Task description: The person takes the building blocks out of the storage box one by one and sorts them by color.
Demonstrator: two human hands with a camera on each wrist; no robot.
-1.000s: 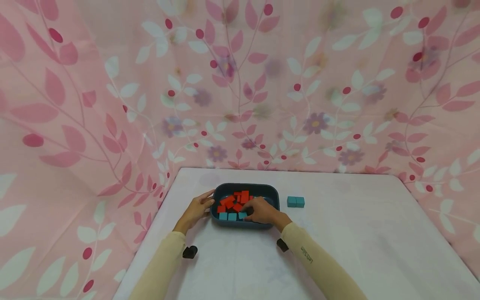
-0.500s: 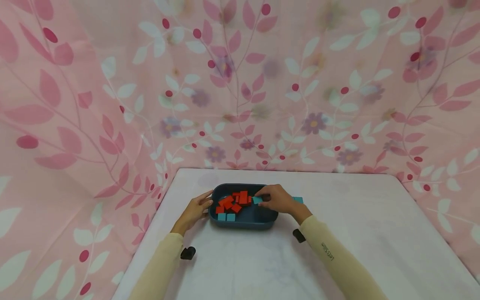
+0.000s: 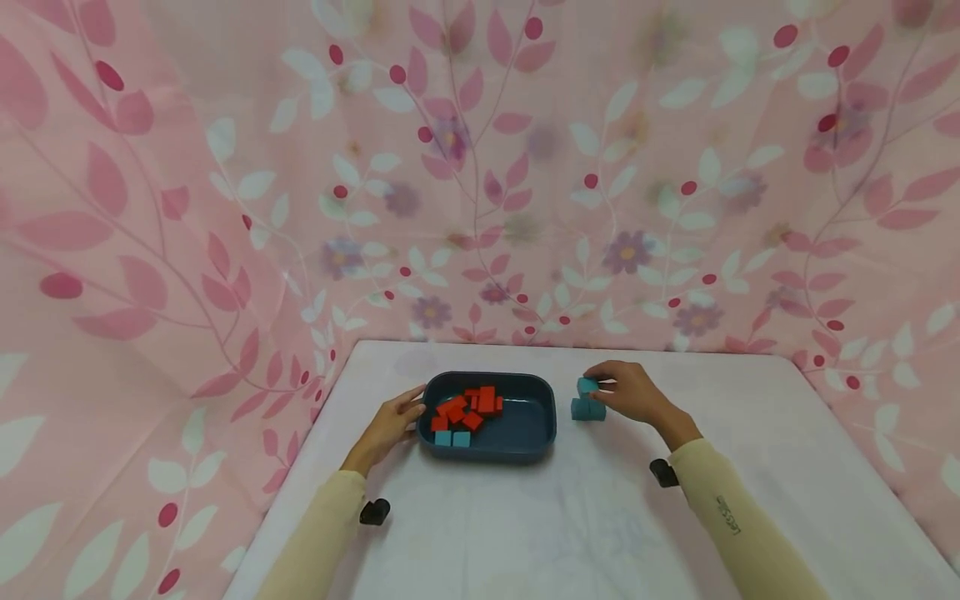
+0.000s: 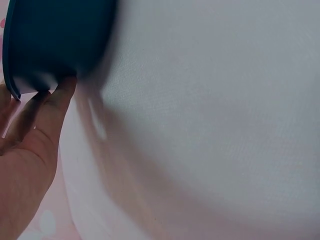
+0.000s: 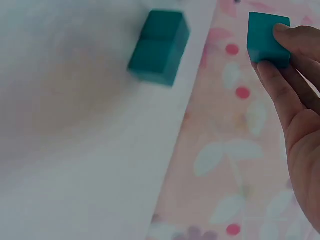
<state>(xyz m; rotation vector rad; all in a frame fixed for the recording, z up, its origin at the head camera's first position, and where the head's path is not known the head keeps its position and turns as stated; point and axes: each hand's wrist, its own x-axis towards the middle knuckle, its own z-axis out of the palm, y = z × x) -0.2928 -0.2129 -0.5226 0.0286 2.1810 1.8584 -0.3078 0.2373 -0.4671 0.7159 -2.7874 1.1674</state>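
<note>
My right hand [image 3: 636, 395] pinches a teal cube [image 3: 587, 386] between thumb and fingers, to the right of the tray. In the right wrist view the held cube [image 5: 265, 37] shows well clear of a pair of teal cubes [image 5: 159, 47], which sit side by side on the table. My left hand [image 3: 388, 427] rests its extended fingers against the left end of the dark blue tray [image 3: 525, 427]; the left wrist view shows the fingertips at the tray wall [image 4: 62, 40]. Inside the tray lie several red blocks [image 3: 467, 407] and two teal cubes [image 3: 452, 438] near its front left.
A white cloth covers the table [image 3: 495, 533]. Its back edge meets a pink floral curtain [image 3: 480, 208], which also runs along the left side. A dark wrist camera [image 3: 375, 511] sits at my left sleeve, another wrist camera [image 3: 663, 472] at the right.
My right hand has taken a teal cube out of the front of the tray and carried it right, over to the pair of cubes. The left hand stays at the tray's left end.
</note>
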